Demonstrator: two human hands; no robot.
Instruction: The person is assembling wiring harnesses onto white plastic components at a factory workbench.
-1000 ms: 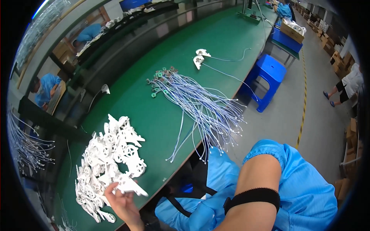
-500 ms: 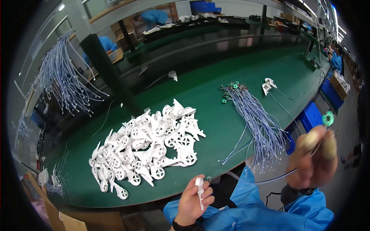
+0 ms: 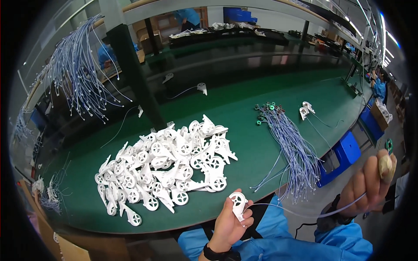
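My left hand (image 3: 230,222), at the table's front edge, is closed on a white plastic housing (image 3: 238,204) with a round spoked end turned upward. A thin bluish-white cable (image 3: 322,215) runs from beside that housing across to my right hand (image 3: 365,185). At far right, the right hand's fingers are closed on the cable, near its end with a small green ring (image 3: 389,145). A pale yellow covering shows on a fingertip there. Whether the cable is fixed to the housing I cannot tell. A heap of similar white housings (image 3: 159,163) lies left of my left hand.
A bundle of cables (image 3: 291,152) with green and dark ring ends lies on the green table (image 3: 244,95). Two housings with cables (image 3: 306,108) sit beyond it. More cables (image 3: 82,65) hang from a rail at left. Blue stools (image 3: 344,156) stand right. Other people work farther off.
My left hand has turned the housing so its spoked face shows, and moved slightly right. My right hand has shifted right, with the cable now stretched between both hands.
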